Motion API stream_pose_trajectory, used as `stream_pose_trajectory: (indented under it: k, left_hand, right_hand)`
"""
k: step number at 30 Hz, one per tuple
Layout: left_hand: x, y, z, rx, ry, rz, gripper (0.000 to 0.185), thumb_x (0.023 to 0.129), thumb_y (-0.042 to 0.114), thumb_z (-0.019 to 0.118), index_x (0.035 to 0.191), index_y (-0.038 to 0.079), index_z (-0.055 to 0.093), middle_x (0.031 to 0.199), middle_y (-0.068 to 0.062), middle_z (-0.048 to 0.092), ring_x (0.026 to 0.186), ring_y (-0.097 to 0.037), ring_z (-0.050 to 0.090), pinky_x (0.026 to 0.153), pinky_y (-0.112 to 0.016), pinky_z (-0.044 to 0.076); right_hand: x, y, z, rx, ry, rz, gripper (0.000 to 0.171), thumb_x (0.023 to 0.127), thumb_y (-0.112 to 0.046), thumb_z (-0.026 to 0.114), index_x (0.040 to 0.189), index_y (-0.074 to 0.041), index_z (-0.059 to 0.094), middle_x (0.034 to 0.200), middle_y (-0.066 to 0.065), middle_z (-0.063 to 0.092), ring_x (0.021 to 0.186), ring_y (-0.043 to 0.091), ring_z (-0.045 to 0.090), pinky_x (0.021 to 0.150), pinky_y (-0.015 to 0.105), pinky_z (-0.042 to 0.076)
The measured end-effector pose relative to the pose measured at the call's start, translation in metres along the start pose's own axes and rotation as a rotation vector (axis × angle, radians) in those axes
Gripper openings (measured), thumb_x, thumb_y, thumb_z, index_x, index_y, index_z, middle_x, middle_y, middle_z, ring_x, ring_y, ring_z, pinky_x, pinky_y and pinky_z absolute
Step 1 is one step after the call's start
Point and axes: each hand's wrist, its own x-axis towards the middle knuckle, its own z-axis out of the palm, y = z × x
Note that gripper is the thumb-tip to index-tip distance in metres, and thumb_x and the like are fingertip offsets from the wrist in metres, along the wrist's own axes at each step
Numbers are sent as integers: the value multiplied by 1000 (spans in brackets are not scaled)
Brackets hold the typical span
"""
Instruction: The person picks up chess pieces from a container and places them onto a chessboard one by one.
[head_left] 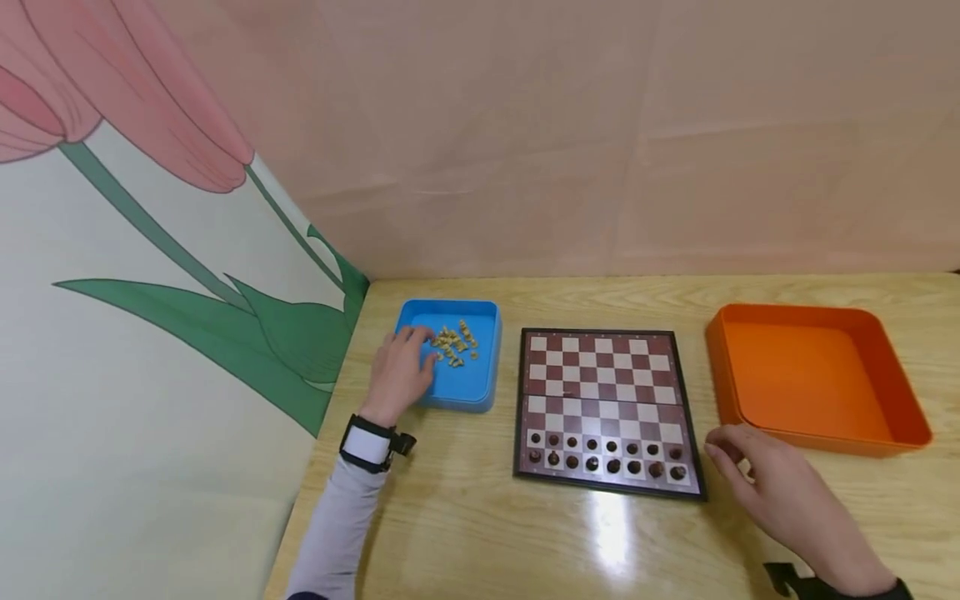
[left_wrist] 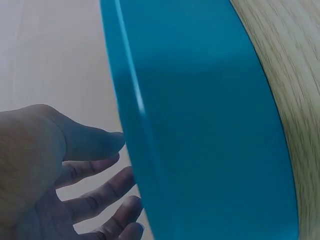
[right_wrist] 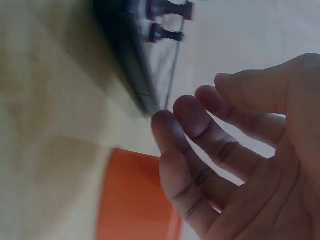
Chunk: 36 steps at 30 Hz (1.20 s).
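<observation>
Two trays: blue tray (head_left: 480,392) left of the chessboard (head_left: 607,400), orange tray (head_left: 817,379) right of it, all on the wooden surface (head_left: 465,517)
Light pieces: a loose heap (head_left: 454,343) in the blue tray
Dark pieces: two rows (head_left: 603,454) on the board's near edge
Left hand (head_left: 401,367): over the tray's near-left wall, fingers (left_wrist: 100,200) loosely spread, holding nothing
Right hand (head_left: 780,487): beside the board's near-right corner, fingers (right_wrist: 200,150) relaxed (empty as far as I can tell)
Doing it well: pinch one piece from the heap's edge, not a clump
</observation>
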Motion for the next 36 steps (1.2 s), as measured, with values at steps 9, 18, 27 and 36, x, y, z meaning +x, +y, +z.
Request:
stream_pose_trajectory:
  k: [9, 18, 27, 36]
  left_hand:
    - [9, 4, 16, -1, -61, -32, 24, 101, 15, 74, 124, 10, 73, 120, -12, 75, 107, -35, 68, 88, -49, 57]
    - [15, 7, 25, 39, -92, -50, 21, 101, 15, 73, 122, 12, 75, 114, -9, 75, 104, -34, 70, 79, -48, 59]
    - [25, 14, 25, 62, -129, -146, 19, 104, 20, 71, 121, 14, 78, 112, -8, 77, 97, -27, 72, 75, -44, 59]
    - [27, 14, 27, 34, -113, -173, 12, 103, 18, 73, 110, 11, 78, 101, -7, 77, 86, -24, 71, 70, -44, 58]
  right_hand:
    - [-6, 19, 24, 226, -131, 152, 17, 111, -18, 60, 111, -4, 70, 90, 2, 69, 73, 2, 56, 62, 23, 50]
    - [-5, 25, 31, 461, -254, 412, 37, 113, -27, 58, 133, 4, 62, 98, 10, 72, 72, 18, 66, 60, 31, 57]
    - [-1, 34, 33, 614, -274, 460, 39, 111, -23, 61, 135, 7, 60, 91, 12, 72, 72, 21, 69, 66, 33, 62]
    - [-5, 32, 36, 644, -260, 460, 36, 111, -20, 61, 136, 6, 59, 95, 13, 72, 72, 22, 69, 65, 34, 62]
